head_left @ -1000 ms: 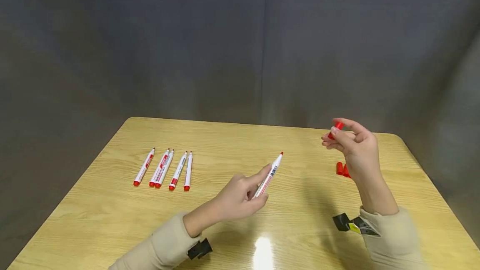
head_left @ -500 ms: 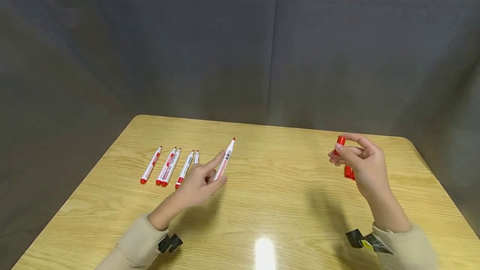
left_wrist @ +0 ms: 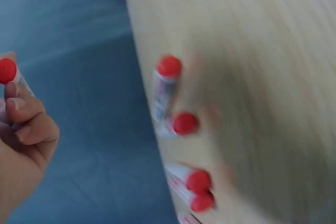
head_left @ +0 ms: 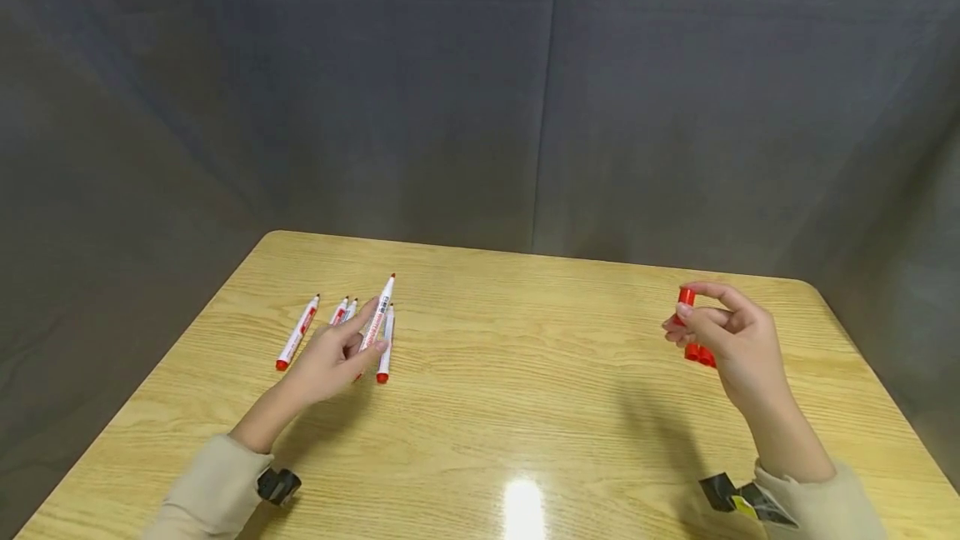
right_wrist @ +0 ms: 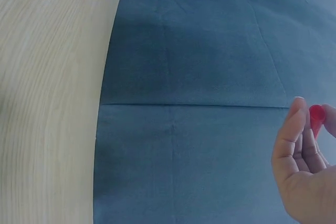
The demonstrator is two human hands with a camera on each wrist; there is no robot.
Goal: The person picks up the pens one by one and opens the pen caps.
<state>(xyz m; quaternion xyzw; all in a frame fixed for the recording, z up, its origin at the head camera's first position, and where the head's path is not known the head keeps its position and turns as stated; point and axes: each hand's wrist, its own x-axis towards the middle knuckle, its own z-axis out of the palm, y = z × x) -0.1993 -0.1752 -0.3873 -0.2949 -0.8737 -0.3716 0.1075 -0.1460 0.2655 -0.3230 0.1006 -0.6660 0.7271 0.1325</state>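
Observation:
My left hand (head_left: 322, 365) pinches a white whiteboard marker (head_left: 379, 315) with its bare red tip pointing up and away. It hangs over a row of several uncapped markers, among them the leftmost marker (head_left: 298, 333) and the rightmost marker (head_left: 386, 344); my hand partly hides those in the middle. In the left wrist view the held marker's red end (left_wrist: 7, 71) faces the camera. At the right, my right hand (head_left: 738, 348) pinches a red marker cap (head_left: 686, 297) between thumb and index finger, above the table. Just below it lie red caps (head_left: 692, 352), partly hidden by the hand.
The wooden table (head_left: 525, 373) has its far edge against a dark grey cloth (head_left: 420, 107). In the left wrist view, several markers (left_wrist: 164, 90) lie with red ends towards the camera, slightly blurred. A light reflection shines near the table's front.
My left hand has carried the marker leftward from mid-table to over the marker row. My right hand, still pinching the cap, has sunk slightly towards the caps on the table.

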